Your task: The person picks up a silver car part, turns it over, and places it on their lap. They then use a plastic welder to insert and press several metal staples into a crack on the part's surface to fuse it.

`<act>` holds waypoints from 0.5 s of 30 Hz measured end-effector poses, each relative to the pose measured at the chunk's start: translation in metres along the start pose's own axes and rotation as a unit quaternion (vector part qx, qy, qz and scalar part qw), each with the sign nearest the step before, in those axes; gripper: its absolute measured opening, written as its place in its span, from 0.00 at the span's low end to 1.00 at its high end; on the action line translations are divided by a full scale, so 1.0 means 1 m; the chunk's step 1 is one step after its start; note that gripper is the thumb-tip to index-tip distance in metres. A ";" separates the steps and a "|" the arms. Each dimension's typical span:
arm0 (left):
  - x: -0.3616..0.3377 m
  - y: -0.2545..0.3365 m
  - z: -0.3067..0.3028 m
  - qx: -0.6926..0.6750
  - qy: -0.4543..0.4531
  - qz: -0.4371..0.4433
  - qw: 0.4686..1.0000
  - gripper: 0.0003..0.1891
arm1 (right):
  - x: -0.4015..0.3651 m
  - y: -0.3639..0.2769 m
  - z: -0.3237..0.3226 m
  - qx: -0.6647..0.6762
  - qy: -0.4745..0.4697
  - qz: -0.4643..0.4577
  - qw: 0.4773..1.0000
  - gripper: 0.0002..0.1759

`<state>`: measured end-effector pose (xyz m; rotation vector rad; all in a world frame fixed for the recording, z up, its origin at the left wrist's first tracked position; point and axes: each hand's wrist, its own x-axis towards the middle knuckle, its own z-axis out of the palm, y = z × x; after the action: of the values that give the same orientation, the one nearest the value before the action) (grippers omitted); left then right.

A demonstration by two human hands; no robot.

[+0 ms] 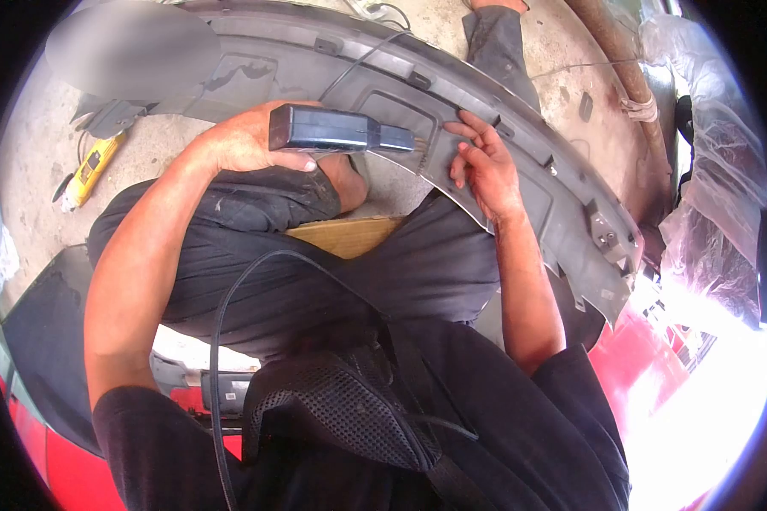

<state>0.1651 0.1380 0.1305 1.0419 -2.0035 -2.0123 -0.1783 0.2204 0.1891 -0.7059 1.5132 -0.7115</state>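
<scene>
My left hand (260,140) is closed around a black plastic welder (328,129), a boxy tool with a narrower nose and copper-coloured prongs at its tip. The tip points right and sits right at the near edge of a grey car bumper cover (520,170), whose inner side faces up across my legs. Small marks run along the edge below the tip. My right hand (490,170) is over the bumper to the right of the tip, its fingers apart and partly bent, holding nothing.
A yellow power tool (94,170) lies on the concrete floor at left. Another person's lower leg (498,51) is beyond the bumper. A blurred oval covers the upper left. Plastic sheeting (699,196) and a brown pipe (626,68) are at right. Red panels (635,358) lie near me.
</scene>
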 end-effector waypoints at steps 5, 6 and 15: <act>0.002 0.006 -0.004 -0.009 -0.043 -0.030 0.999 0.43 | 0.001 0.002 -0.001 0.005 -0.002 -0.003 1.000 0.28; 0.002 0.005 -0.003 -0.010 -0.043 -0.030 0.999 0.43 | 0.001 0.003 -0.001 0.007 -0.003 -0.004 1.000 0.28; 0.002 0.009 -0.005 -0.032 -0.050 -0.044 0.997 0.43 | 0.001 0.003 -0.001 0.001 0.000 -0.004 1.000 0.28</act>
<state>0.1626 0.1321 0.1388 1.0551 -1.9589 -2.1995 -0.1792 0.2210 0.1865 -0.7112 1.5110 -0.7200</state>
